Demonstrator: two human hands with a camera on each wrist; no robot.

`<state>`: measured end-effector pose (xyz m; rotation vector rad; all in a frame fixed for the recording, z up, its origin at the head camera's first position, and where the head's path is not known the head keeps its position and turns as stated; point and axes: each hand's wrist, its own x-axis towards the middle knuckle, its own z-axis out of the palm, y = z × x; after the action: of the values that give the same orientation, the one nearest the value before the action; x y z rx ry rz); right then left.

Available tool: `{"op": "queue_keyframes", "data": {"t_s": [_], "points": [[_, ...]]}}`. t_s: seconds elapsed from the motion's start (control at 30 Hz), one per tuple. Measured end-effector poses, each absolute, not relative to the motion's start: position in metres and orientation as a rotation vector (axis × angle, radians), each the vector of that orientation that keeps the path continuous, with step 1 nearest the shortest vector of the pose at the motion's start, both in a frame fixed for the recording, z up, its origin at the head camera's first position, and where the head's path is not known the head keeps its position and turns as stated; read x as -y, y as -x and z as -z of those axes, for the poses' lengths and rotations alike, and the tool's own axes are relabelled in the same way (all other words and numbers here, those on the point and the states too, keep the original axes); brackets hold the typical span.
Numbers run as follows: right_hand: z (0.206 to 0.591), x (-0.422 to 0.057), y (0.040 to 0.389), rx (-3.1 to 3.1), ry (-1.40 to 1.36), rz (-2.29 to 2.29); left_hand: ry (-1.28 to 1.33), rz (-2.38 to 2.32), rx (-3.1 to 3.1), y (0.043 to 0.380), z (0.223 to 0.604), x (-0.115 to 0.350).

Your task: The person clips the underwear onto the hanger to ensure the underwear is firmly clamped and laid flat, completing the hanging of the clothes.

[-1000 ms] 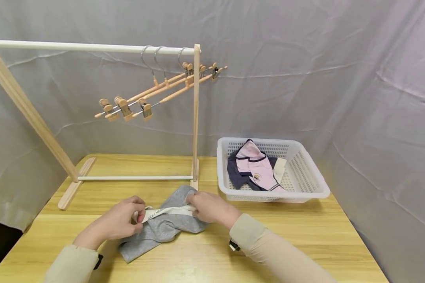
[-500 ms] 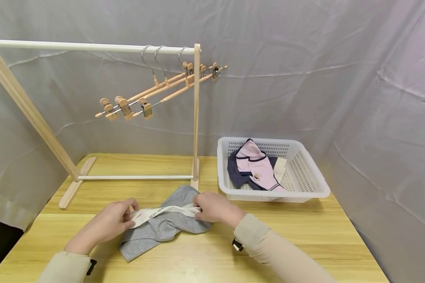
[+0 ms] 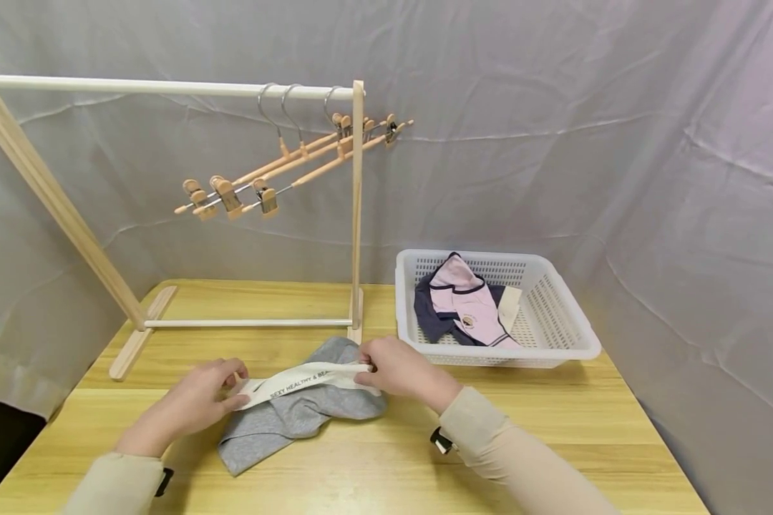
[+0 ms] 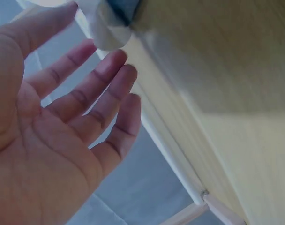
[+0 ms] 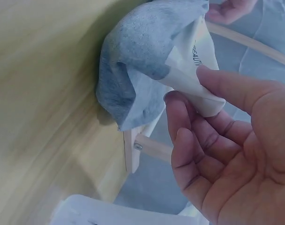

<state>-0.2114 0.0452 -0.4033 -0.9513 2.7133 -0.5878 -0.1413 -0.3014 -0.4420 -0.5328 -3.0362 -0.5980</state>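
A pair of grey underpants [image 3: 296, 415] lies crumpled on the table. Its white waistband [image 3: 293, 383] carries dark lettering and stretches between the two hands. The left hand [image 3: 190, 400] pinches the band's left end between thumb and fingertips; in the left wrist view the other fingers [image 4: 88, 110] extend past the white cloth [image 4: 107, 28]. At the band's right end, the right hand [image 3: 409, 375] pinches the white fabric between thumb and curled fingers, as the right wrist view shows at the waistband [image 5: 194, 91]. The grey cloth [image 5: 138, 51] hangs beside that hand.
A wooden rack [image 3: 357, 214] stands at the back left, with clip hangers [image 3: 322, 168] on its white rail [image 3: 135, 86]. To the right is a white basket [image 3: 573, 315] holding pink clothing [image 3: 467, 304] and dark clothing [image 3: 428, 315]. Grey curtains [image 3: 522, 143] surround the table [image 3: 522, 429].
Both hands have drawn the waistband straighter, so more lettering shows. The left hand has shifted left along with the band's end; the right hand has moved slightly right and up.
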Motion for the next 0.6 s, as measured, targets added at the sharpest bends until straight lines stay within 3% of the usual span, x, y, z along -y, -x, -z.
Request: {"op": "queue_keyframes", "data": {"t_s": [0.6], "points": [[0.3959, -0.0551, 0.2111, -2.746, 1.037, 0.634, 0.752, 0.762, 3.003, 0.1384, 0.4490, 0.3040]]}}
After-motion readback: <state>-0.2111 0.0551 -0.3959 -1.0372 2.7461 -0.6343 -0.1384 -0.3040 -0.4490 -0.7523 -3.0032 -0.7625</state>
